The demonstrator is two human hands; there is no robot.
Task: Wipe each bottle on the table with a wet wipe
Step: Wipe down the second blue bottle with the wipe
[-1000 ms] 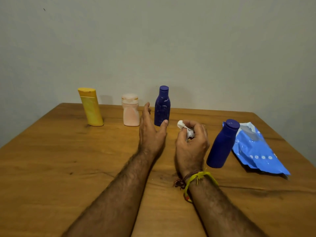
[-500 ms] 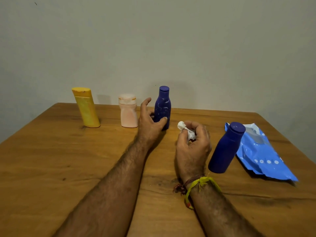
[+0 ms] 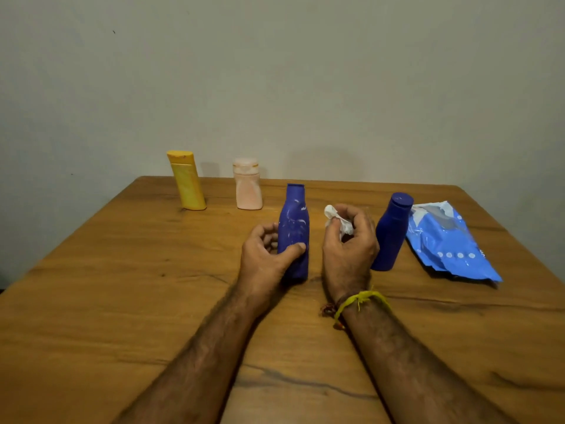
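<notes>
The left hand (image 3: 265,261) covered the lower left side of the dark blue bottle (image 3: 294,228), and its fingers (image 3: 269,237) curled out of sight behind it; the bottle was motion-blurred, its markings unreadable; most of the wet wipe (image 3: 337,220) was buried inside the right hand (image 3: 350,243); that hand hid the lower left part of the second blue bottle (image 3: 389,231); the surface (image 3: 91,286) and both forearms ran off the frame's lower edge; print on the blue wipe pack (image 3: 449,243) was too small to read.

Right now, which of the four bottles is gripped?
The dark blue bottle with white smears, gripped by the left hand. The other blue, yellow and peach bottles stand untouched.
</notes>
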